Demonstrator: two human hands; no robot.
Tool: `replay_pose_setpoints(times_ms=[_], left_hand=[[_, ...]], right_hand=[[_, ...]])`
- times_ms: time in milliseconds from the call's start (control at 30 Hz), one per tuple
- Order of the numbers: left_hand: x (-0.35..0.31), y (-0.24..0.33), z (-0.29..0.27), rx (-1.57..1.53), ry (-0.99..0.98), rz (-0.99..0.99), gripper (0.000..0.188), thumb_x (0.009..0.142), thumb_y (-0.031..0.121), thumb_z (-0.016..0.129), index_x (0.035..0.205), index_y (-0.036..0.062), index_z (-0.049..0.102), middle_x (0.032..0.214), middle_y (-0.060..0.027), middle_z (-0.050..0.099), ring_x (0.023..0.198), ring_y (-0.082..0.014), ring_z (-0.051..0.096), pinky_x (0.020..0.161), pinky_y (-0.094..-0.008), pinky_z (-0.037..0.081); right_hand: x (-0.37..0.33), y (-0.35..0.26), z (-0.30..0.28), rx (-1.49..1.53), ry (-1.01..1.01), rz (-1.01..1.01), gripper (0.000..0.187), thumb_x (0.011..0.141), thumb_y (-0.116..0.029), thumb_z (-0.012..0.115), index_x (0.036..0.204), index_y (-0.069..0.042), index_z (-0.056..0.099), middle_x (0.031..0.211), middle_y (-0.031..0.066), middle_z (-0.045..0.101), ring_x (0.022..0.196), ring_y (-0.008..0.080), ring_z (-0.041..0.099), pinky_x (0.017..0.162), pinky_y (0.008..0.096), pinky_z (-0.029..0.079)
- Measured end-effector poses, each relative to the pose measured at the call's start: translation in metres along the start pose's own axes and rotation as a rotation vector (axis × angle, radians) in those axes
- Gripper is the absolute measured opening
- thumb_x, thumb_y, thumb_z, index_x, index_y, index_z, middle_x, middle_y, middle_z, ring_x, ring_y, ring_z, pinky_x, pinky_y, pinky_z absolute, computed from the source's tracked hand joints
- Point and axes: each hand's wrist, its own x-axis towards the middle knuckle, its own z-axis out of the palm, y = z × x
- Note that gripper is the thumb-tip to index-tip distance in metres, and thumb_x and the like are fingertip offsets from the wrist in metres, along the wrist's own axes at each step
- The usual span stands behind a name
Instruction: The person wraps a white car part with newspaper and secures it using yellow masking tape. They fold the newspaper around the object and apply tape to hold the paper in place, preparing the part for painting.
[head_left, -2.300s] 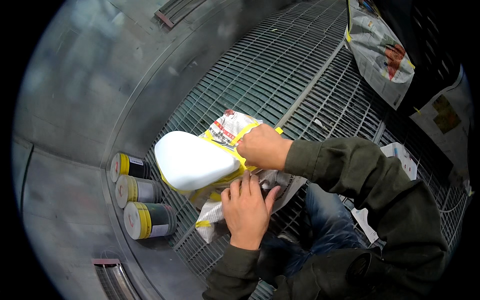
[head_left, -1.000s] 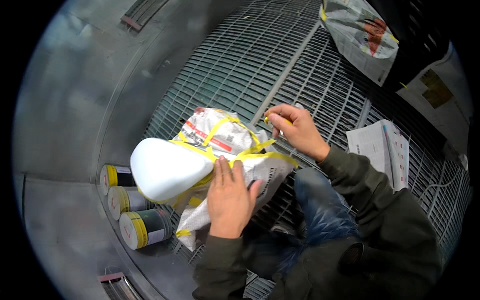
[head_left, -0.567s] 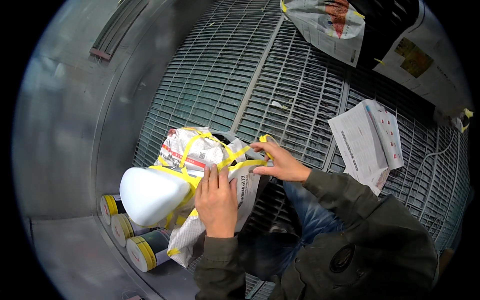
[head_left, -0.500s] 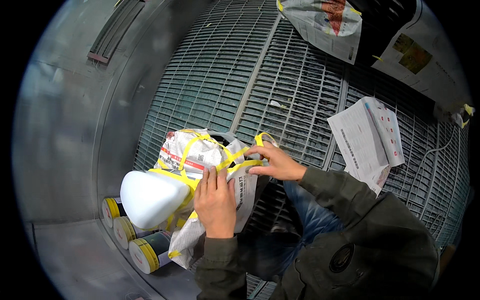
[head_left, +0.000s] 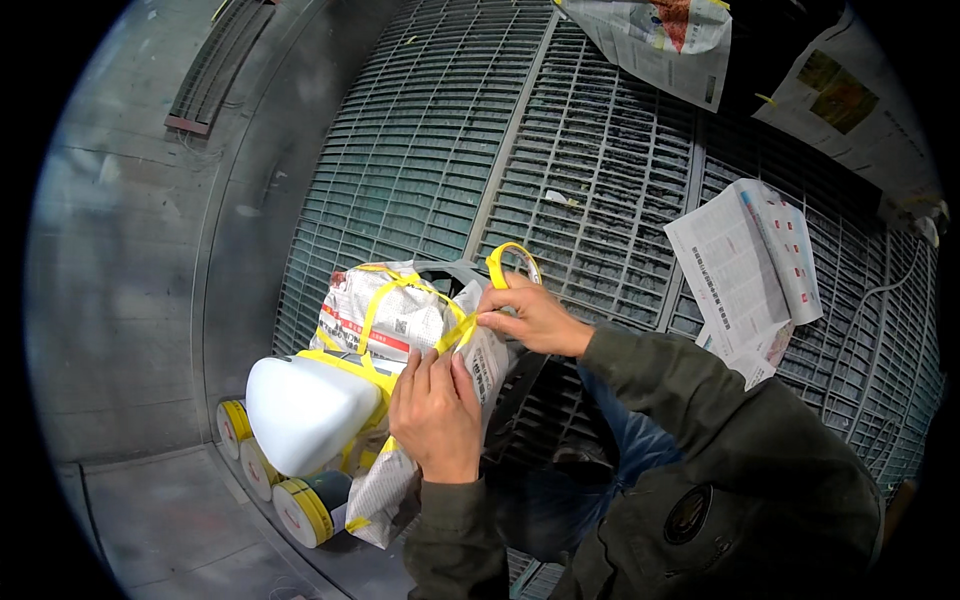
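Cans (head_left: 312,508) crowd the white part (head_left: 305,412) at left; ahead, grating (head_left: 420,150) leaves passage.

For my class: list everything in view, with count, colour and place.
Grating: several panels, grey, centre
Panelling: several, grey, left
Slotted fixture: 1, grey, upper left
Rounded part: 1, white, lower left
Wrapping: count unclear, whitish, beside part
Tape strips: several, yellow, on wrapping
Tape roll: 1, yellow, centre
Buckets: 3, yellow-rimmed, lower left
Newspaper: count unclear, whitish, right
Printed sheets: 2, whitish, upper right
Scrap: 1, white, on grating
Cable: 1, pale, right
Trousers: 1, blue, lower right
Jacket: 1, green, lower right
Left hand: 1, bare, on wrapping
Right hand: 1, bare, holding tape roll
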Motion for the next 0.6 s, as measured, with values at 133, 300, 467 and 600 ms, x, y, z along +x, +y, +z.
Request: replay_pose_setpoints(times_ms=[133,300,467,600], left_hand=[[0.002,0.004,0.000,0.019,-0.032,-0.049,0.016,0.091,0.012,0.069,0.103,0.0042,0.072,0.103,-0.0139,0.074,0.104,-0.0331,0.070,0.087,-0.0433,0.055],[0.005,0.006,-0.002,0.075,-0.071,0.063,0.025,0.089,0.011,0.070,0.113,0.0061,0.071,0.106,-0.0120,0.073,0.105,-0.0337,0.068,0.090,-0.0436,0.054],[0.004,0.005,0.000,0.048,-0.095,0.037,0.024,0.089,0.012,0.070,0.113,0.0063,0.071,0.106,-0.0103,0.073,0.107,-0.0343,0.068,0.092,-0.0437,0.053],[0.004,0.004,-0.001,0.030,-0.110,0.018,0.024,0.089,0.012,0.070,0.112,0.0068,0.072,0.107,-0.0103,0.073,0.108,-0.0337,0.068,0.093,-0.0441,0.052]], right_hand=[[0.010,-0.002,0.007,0.027,-0.084,0.065,0.017,0.096,-0.023,0.070,0.100,-0.007,0.071,0.101,0.0094,0.061,0.098,0.0250,0.058,0.088,0.0362,0.048],[0.012,0.002,0.021,0.171,-0.138,0.171,0.017,0.095,-0.020,0.071,0.103,-0.005,0.073,0.101,0.0083,0.064,0.096,0.0198,0.061,0.087,0.0330,0.050],[0.008,0.010,0.047,0.387,-0.008,0.202,0.017,0.086,-0.008,0.078,0.101,-0.002,0.073,0.089,0.0066,0.071,0.082,0.0150,0.066,0.075,0.0295,0.053],[0.006,0.012,0.057,0.527,0.017,0.318,0.020,0.081,-0.004,0.081,0.098,0.000,0.072,0.087,0.0022,0.069,0.083,0.0096,0.063,0.076,0.0261,0.052]])
